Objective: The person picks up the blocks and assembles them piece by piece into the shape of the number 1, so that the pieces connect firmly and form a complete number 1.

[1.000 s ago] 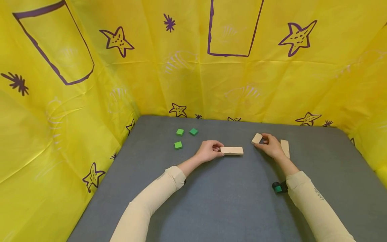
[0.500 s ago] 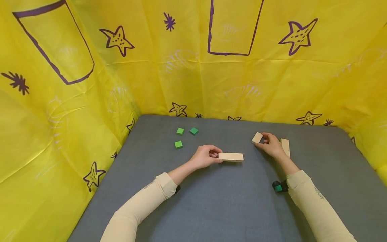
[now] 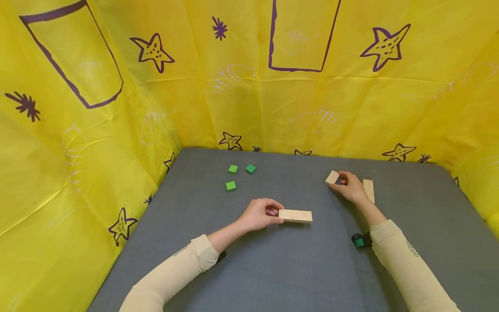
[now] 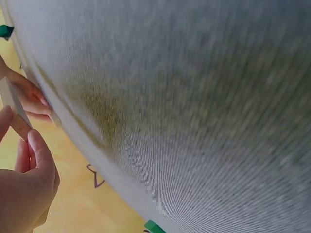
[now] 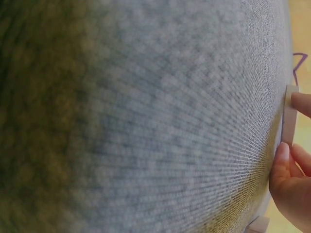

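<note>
My left hand (image 3: 262,214) pinches the left end of a long, pale wooden block (image 3: 295,216) between thumb and fingers, over the middle of the table. In the left wrist view that block (image 4: 15,109) sits between thumb and fingertips, seen from its end. Farther back on the right, my right hand (image 3: 351,187) holds a second wooden block (image 3: 332,177) by its two ends. The right wrist view has this block (image 5: 290,119) low at the table surface, thumb and finger at opposite ends. A third wooden block (image 3: 368,190) lies just right of the right hand.
Two light green square blocks (image 3: 231,186) and a darker green one (image 3: 251,169) lie at the back left of the grey table (image 3: 296,264). Yellow cloth (image 3: 234,104) with purple drawings rises behind and beside it. A black strap device (image 3: 359,241) sits at the right wrist.
My left hand has drawn its wooden block toward the front of the table and slightly left. The right hand and its block have stayed in place.
</note>
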### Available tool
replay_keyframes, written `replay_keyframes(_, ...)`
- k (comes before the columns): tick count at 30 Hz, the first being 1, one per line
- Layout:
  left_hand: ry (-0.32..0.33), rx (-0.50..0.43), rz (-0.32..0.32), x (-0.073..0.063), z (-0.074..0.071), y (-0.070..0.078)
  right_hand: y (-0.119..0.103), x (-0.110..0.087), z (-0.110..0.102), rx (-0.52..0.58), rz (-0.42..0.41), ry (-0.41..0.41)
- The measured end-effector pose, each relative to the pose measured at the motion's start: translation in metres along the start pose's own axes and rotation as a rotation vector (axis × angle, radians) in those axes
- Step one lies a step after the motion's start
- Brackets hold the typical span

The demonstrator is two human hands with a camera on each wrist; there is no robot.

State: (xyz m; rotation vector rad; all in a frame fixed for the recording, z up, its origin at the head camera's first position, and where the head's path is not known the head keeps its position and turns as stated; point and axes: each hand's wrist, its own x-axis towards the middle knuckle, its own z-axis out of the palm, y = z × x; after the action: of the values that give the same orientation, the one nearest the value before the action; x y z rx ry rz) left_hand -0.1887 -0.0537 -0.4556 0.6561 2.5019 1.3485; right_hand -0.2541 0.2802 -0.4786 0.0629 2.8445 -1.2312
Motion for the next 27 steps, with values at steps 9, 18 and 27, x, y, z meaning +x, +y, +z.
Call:
replay_keyframes(9, -0.029, -0.028, 0.007, -0.02, 0.004, 0.001, 0.001, 0.0, 0.0, 0.014, -0.003, 0.001)
replay_keyframes(18, -0.06, -0.047, 0.025, -0.038, 0.011, 0.0, 0.005, 0.003, 0.003, -0.002, -0.015, 0.015)
replay_keyframes(27, -0.106, -0.009, 0.013, -0.047, 0.018, -0.003, 0.004, 0.002, 0.002, -0.006, -0.009, 0.012)
